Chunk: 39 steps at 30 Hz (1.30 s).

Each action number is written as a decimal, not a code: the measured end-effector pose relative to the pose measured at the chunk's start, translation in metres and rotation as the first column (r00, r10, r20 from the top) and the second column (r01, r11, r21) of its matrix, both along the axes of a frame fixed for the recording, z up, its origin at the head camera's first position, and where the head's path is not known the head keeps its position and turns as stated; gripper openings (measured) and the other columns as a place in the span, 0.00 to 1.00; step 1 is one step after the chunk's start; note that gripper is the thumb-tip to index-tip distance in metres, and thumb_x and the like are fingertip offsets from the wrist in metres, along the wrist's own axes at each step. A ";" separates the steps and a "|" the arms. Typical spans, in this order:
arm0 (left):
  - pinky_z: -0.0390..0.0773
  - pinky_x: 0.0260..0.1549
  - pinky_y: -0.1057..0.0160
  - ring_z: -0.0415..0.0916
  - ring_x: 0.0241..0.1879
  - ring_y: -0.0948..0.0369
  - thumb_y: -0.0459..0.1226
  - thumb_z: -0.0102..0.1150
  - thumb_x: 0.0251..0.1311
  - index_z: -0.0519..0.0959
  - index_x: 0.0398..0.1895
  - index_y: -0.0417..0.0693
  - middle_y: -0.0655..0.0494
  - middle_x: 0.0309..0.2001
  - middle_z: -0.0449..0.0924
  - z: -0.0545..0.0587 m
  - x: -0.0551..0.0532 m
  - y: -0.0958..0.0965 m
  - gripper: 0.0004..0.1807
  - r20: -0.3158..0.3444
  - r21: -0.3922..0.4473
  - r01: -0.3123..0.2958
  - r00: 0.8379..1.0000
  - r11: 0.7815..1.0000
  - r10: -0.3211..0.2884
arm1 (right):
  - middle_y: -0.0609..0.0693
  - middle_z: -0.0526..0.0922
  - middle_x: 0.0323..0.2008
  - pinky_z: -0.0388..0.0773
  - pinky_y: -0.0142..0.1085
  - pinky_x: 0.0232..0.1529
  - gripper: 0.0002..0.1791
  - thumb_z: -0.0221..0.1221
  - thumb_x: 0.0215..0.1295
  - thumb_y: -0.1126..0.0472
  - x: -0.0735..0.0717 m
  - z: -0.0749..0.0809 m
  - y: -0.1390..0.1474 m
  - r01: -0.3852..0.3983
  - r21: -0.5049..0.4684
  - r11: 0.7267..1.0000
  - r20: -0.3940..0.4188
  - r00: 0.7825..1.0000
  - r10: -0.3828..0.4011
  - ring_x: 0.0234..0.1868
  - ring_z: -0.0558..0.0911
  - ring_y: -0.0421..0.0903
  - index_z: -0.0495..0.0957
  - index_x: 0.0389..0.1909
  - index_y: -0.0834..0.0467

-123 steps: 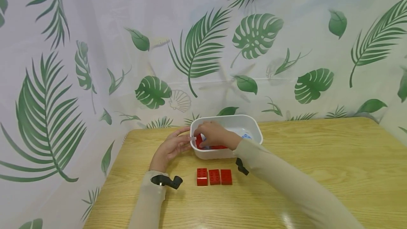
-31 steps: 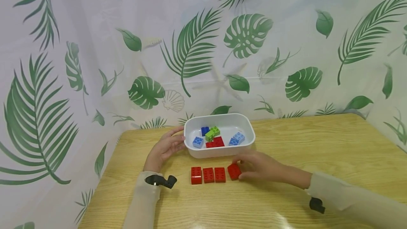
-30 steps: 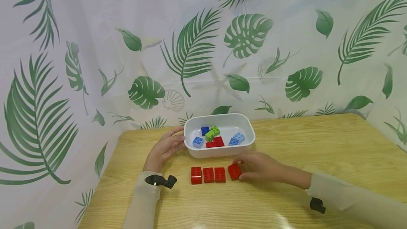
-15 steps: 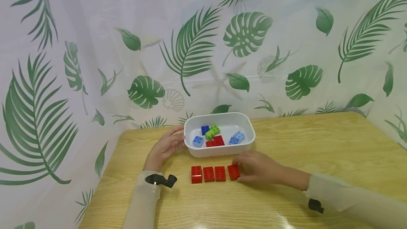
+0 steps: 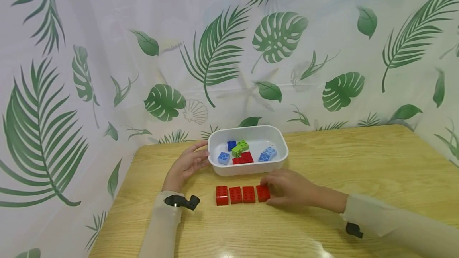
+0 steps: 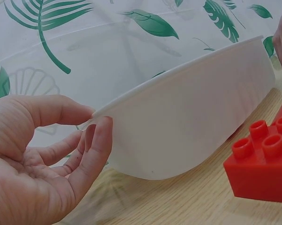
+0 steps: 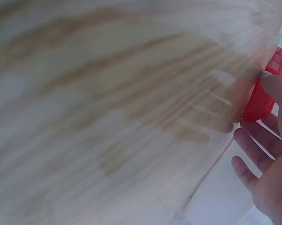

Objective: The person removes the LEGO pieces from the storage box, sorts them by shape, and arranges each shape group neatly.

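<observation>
My right hand (image 5: 292,188) pinches a red toy building brick (image 5: 263,193) between thumb and fingers. That brick sits flat at the right end of a row of red bricks in front of the tub. To its left stand two studded red bricks (image 5: 242,195) and, at the far end, a taller red brick (image 5: 222,196). In the right wrist view the thumb lies against the held brick (image 7: 262,96), other fingers spread. At the white plastic tub (image 5: 247,169), my left hand (image 5: 188,166) touches the left end. Its fingertips rest at the rim and outer wall in the left wrist view.
Inside the tub lie light blue bricks (image 5: 224,158), a dark blue brick (image 5: 231,145), green bricks (image 5: 237,150) and red bricks (image 5: 246,157). The wooden table (image 5: 358,162) backs onto a leaf-patterned curtain (image 5: 222,51).
My right hand came out of the tub with a red brick, set it down at the row's right end and straightened it against its neighbour. The left hand stayed at the tub.
</observation>
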<state>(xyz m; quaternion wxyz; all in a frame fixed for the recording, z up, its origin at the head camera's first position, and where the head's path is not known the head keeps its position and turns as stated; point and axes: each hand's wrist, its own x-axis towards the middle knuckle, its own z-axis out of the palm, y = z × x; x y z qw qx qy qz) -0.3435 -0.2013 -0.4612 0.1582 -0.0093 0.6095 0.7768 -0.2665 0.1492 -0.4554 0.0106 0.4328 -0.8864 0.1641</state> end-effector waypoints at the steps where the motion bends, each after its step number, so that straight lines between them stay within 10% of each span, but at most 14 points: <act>1: 0.86 0.44 0.65 0.83 0.47 0.61 0.25 0.52 0.70 0.62 0.75 0.41 0.44 0.63 0.76 0.000 0.000 0.000 0.30 0.001 0.002 0.001 1.000 1.000 -0.001 | 0.42 0.86 0.49 0.83 0.40 0.52 0.22 0.71 0.61 0.47 0.000 0.000 0.000 -0.001 0.002 1.000 0.001 1.000 0.001 0.47 0.80 0.40 0.81 0.53 0.51; 25: 0.86 0.45 0.65 0.83 0.49 0.61 0.25 0.52 0.71 0.62 0.76 0.41 0.37 0.71 0.68 0.002 0.001 0.002 0.31 -0.016 -0.003 0.013 1.000 1.000 -0.013 | 0.40 0.85 0.45 0.82 0.37 0.48 0.24 0.71 0.59 0.43 -0.004 0.001 -0.001 -0.040 0.007 0.999 -0.086 0.995 0.041 0.45 0.79 0.38 0.82 0.53 0.50; 39: 0.86 0.45 0.66 0.82 0.50 0.61 0.26 0.53 0.71 0.62 0.76 0.41 0.37 0.72 0.67 0.001 0.001 0.001 0.31 -0.009 -0.025 0.008 1.000 1.000 -0.008 | 0.48 0.88 0.43 0.86 0.39 0.47 0.20 0.74 0.58 0.52 -0.021 0.031 -0.009 -0.117 -0.171 0.978 -0.223 0.972 0.077 0.45 0.85 0.45 0.84 0.48 0.56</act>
